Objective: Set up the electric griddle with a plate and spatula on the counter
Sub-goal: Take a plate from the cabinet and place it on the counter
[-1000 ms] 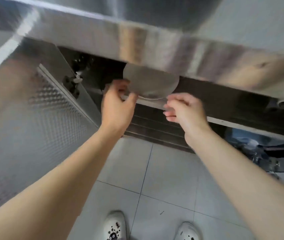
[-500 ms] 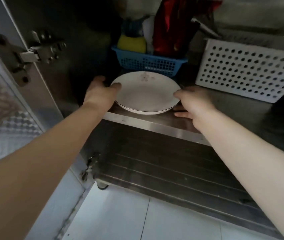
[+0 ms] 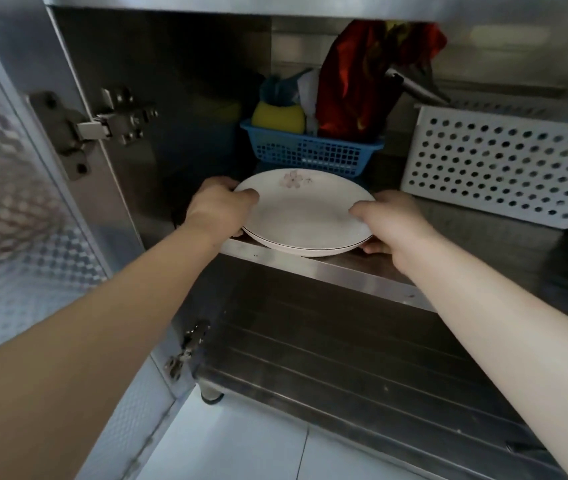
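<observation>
Since half a second ago little has been shifted: both hands are kept on the plate (image 3: 305,209), though the view has been brought closer and the thumbs are now laid further over the rim; the plate is still seated at the front edge of the shelf (image 3: 327,266), seemingly atop a second plate, for two dark rim lines are seen. The left hand (image 3: 220,206) is clamped on the left rim and the right hand (image 3: 388,221) on the right rim, well apart. Glazed ware is judged stiff, moderately heavy, slick and breakable; opposite rims are the proper hold, thumbs above and fingers beneath. A blue basket (image 3: 310,152) stands just behind and a white bin (image 3: 504,168) to the right; the way forward is unobstructed, but the lower plate could be dragged along.
</observation>
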